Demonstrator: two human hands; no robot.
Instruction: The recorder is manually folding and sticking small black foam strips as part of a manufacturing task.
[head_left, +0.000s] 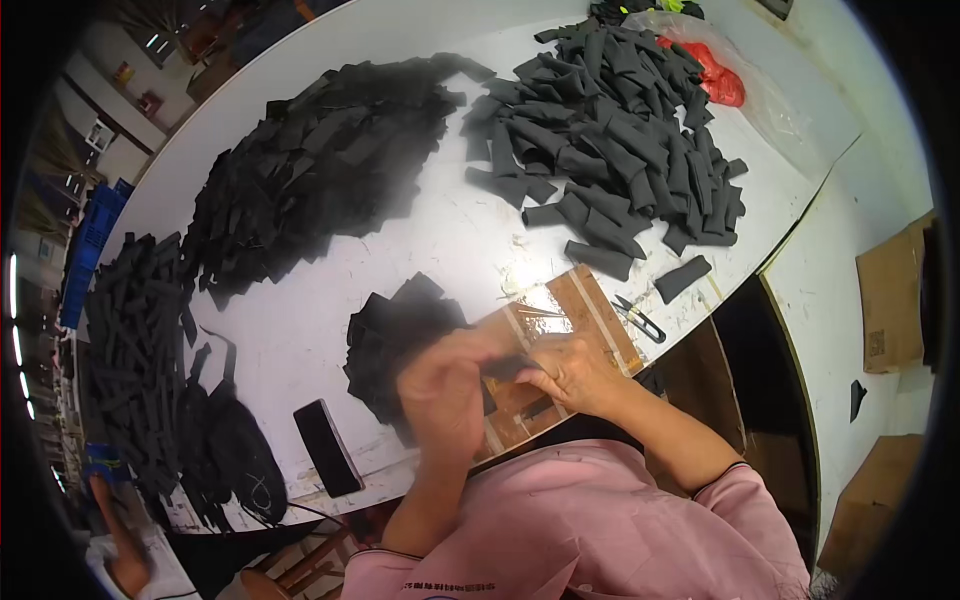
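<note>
Our right hand (572, 370) pinches a dark piece (513, 366) above a brown board (590, 305); whether our blurred left hand (443, 385) grips it, we cannot tell. Snips (642, 320) lie beyond the right.

Wears pink short-slv shirt (600, 520) w/ dk cuff trim (722, 475), blk print (490, 587).

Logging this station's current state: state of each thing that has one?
Dark piece: pinched in right hand
Right hand: closed on dark piece
Left hand: at dark piece, grip unclear
Phone: lying flat, upper face dark
Snips: lying unheld
Tube heap: loosely piled
Lone tube: lying apart from heap
Brown board: partly hidden by hands
</note>
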